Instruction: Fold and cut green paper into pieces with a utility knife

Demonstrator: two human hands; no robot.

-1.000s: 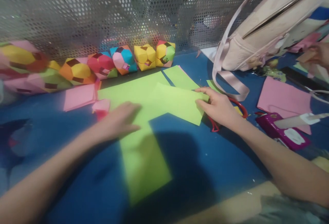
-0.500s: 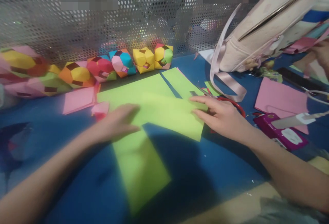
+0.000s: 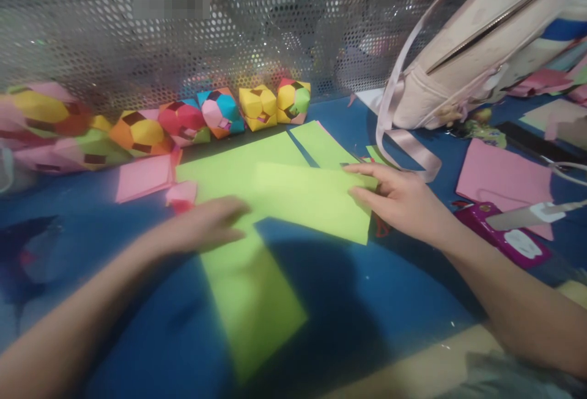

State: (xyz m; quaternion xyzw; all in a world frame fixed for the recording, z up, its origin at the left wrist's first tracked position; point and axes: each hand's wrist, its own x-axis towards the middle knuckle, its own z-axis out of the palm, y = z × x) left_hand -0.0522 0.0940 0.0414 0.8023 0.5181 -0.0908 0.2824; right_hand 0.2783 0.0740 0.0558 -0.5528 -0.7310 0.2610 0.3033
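My right hand pinches the right end of a light green paper piece between thumb and fingers, lifting it slightly over other green paper. My left hand, smeared by motion, hovers at the left with thumb and fingers apart and nothing visible in them. Beneath and behind lies a larger green sheet. A separate green strip is at its right, across a narrow blue gap. Another green piece extends toward me on the blue table. Behind my right hand, the scissors are almost wholly hidden.
Several folded paper balls line the perforated metal panel. Pink folded paper lies left. At right are a pale bag with a trailing strap, pink sheets and a purple device with a cable.
My right hand has shifted slightly right and up with the green paper piece, covering the red scissors handle. My left hand has dropped a little. Another person's hand has left the right edge.
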